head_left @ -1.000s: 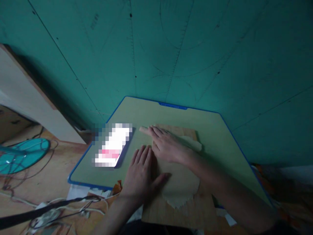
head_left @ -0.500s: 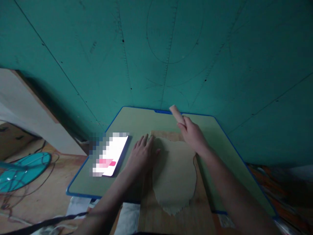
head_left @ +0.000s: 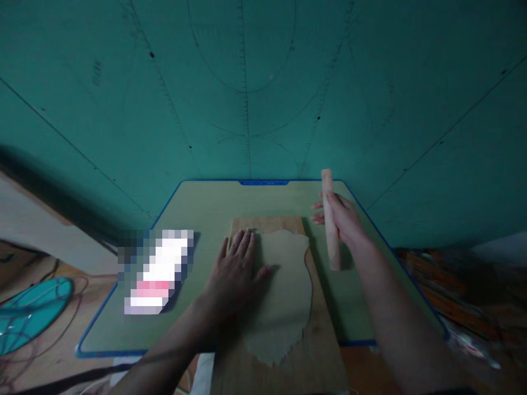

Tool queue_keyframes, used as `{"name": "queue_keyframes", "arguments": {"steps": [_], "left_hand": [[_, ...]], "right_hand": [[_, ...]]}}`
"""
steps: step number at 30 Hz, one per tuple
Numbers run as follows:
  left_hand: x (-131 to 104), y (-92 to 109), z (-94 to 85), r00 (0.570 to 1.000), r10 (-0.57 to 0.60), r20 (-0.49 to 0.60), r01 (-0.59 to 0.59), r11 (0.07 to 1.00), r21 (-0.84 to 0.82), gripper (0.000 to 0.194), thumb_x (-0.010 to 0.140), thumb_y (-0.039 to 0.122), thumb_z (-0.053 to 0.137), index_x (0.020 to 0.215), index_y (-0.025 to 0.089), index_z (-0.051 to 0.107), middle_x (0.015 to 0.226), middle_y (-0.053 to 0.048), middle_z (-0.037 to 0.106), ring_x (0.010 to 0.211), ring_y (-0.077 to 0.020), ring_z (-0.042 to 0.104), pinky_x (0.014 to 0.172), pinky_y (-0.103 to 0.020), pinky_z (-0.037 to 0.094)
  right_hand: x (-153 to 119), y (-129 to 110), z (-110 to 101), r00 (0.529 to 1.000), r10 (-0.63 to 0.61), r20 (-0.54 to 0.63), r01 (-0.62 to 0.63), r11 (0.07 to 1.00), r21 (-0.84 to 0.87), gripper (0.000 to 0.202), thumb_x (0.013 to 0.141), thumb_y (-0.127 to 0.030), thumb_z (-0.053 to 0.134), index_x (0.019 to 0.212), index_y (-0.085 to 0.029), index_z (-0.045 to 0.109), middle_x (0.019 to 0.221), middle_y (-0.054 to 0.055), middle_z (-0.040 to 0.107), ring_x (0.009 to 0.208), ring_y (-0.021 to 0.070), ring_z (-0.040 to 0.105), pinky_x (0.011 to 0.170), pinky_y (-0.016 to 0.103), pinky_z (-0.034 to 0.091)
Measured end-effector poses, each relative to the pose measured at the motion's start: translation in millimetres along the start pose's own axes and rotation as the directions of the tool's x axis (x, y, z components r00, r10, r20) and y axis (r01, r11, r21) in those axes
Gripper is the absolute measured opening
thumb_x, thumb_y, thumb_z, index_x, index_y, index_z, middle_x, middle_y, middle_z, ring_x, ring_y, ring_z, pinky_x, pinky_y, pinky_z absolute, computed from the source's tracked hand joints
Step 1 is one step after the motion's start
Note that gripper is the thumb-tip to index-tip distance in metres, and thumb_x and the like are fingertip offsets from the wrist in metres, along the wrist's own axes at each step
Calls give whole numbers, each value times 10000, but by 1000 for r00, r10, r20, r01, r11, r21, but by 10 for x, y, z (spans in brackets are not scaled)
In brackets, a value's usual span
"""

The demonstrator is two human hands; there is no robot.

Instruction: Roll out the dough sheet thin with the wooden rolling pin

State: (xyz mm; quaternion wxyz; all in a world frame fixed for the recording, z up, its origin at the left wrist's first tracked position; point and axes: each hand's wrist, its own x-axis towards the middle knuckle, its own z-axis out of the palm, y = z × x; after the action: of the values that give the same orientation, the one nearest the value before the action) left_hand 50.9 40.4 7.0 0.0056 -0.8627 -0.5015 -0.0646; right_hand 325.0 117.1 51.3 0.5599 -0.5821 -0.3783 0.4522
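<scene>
A flat, uneven sheet of dough point(head_left: 284, 291) lies on a wooden board point(head_left: 267, 224). My left hand point(head_left: 236, 271) rests palm down over the dough's left edge and the board, fingers spread and nothing held. To the right of the board, my right hand point(head_left: 343, 219) has a wooden rolling pin point(head_left: 332, 236) between thumb and fingers. The pin stands nearly lengthwise, its lower end at the table's surface; the fingers reach out past its left side.
The board sits on a pale green table point(head_left: 214, 200) with a blue rim, against a green wall point(head_left: 267, 109). Left of my left hand lies a blurred bright tablet point(head_left: 158, 269). A round turquoise object point(head_left: 37, 307) and cables are on the floor at left.
My right hand has moved the rolling pin off the dough's upper right side to the table at the right. My left hand stays on the dough's left edge. The view has shifted right.
</scene>
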Motion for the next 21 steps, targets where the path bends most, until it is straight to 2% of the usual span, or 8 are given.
{"name": "queue_keyframes", "arguments": {"steps": [4, 7, 10, 12, 14, 17, 21], "left_hand": [[25, 6, -1, 999, -37, 29, 37, 999, 6, 825, 1016, 646, 260, 1550, 20, 323, 1620, -238, 296, 1527, -361, 249, 1227, -590, 237], [152, -26, -53, 997, -45, 60, 46, 999, -12, 769, 1016, 602, 341, 1551, 49, 337, 1629, -226, 298, 1533, -358, 236, 1227, -574, 236], [349, -130, -193, 993, -68, 98, 72, 997, -39, 588, 1013, 465, 441, 1484, 114, 464, 1582, -209, 414, 1478, -368, 359, 1175, -549, 332], [483, -234, -314, 986, -127, 107, 136, 987, -86, 420, 1012, 332, 432, 1366, 164, 585, 1450, -185, 565, 1309, -337, 560, 1057, -476, 457], [587, -349, -410, 958, -275, 84, 284, 948, -140, 379, 1017, 312, 397, 1270, 165, 638, 1306, -185, 639, 1104, -296, 668, 910, -395, 510], [643, -513, -455, 889, -445, 109, 458, 872, -174, 421, 1021, 398, 359, 1127, 142, 677, 1098, -176, 699, 945, -286, 688, 755, -345, 483], [565, -663, -399, 864, -412, 287, 472, 863, -182, 564, 1001, 543, 323, 817, 166, 699, 757, -117, 698, 699, -247, 662, 608, -310, 406]], "right_hand": [[-6, -4, 34, 1000, 28, 10, -28, 1000, 12, 156, 1005, -371, 528, 991, -219, 562, 707, -5, 708, 463, 134, 663, 425, 224, 548], [-38, -27, 72, 999, 50, 11, -50, 999, 5, 141, 1018, -345, 510, 989, -214, 551, 679, -21, 681, 439, 122, 642, 412, 215, 531], [-76, -61, 85, 996, 89, 6, -89, 996, -28, 135, 1021, -332, 511, 977, -210, 551, 618, -50, 623, 394, 106, 595, 373, 200, 482], [-96, -79, 75, 992, 125, 32, -123, 991, -61, 130, 1024, -314, 498, 976, -210, 557, 578, -67, 576, 369, 97, 557, 346, 190, 431], [-107, -83, 57, 985, 159, 71, -152, 983, -105, 124, 1021, -308, 494, 980, -214, 563, 559, -75, 547, 357, 93, 527, 329, 187, 385], [-107, -62, 29, 971, 204, 124, -177, 964, -199, 107, 1001, -317, 518, 960, -226, 557, 563, -75, 544, 363, 93, 511, 335, 193, 374], [-103, -20, 2, 958, 243, 154, -173, 914, -366, 137, 972, -280, 563, 857, -231, 508, 566, -74, 536, 372, 85, 502, 353, 197, 373]]}}
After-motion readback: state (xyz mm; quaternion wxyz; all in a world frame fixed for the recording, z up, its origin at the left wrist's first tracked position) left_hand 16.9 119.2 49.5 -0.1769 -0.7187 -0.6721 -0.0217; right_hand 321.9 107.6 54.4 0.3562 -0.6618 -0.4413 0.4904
